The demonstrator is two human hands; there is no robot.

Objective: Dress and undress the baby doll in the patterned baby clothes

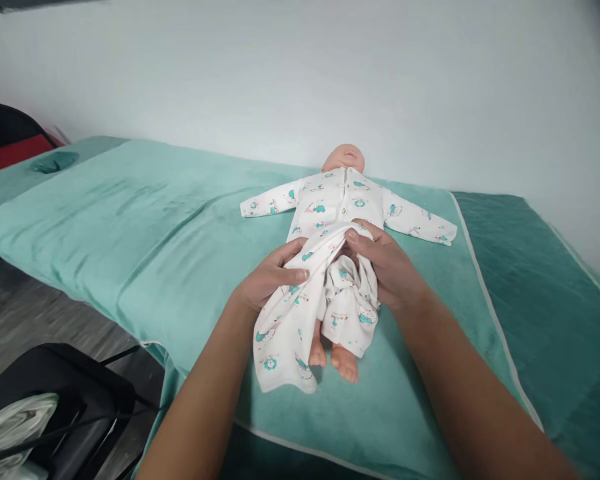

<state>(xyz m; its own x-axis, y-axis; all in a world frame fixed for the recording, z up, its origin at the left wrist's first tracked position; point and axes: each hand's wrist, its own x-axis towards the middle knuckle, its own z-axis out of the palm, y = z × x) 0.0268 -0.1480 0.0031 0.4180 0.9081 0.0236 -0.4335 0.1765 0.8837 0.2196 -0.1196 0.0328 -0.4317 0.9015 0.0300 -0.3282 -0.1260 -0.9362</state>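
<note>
In the head view, both forearms rise from the bottom edge and converge over the lower half of a doll (346, 160). The left hand (273, 275) comes in palm inward, its thumb stretched flat across a white printed cloth (293, 313) and its other fingers tucked behind it; its grip is closed on that cloth. The right hand (380, 261) is bent in at the wrist, slightly higher, with thumb and forefinger pinching the cloth's upper edge, so its grip is also clamped there. Between them the cloth is lifted and drawn taut, and its loose end spreads down past the doll's feet on the left side of the view.

The doll lies face up on a green-covered bed (145, 220), head near the wall (280, 73), feet towards the person. A white buttoned top (337, 200) in the same print encloses its torso, the sleeves spread to either side. On the right of the view, a bunched trouser leg (347, 320) surrounds one leg, a bare foot (345, 363) emerging from the cuff. At lower left, pale crumpled material (15, 423) rests on a black chair (75, 373); whether it holds anything cannot be told.
</note>
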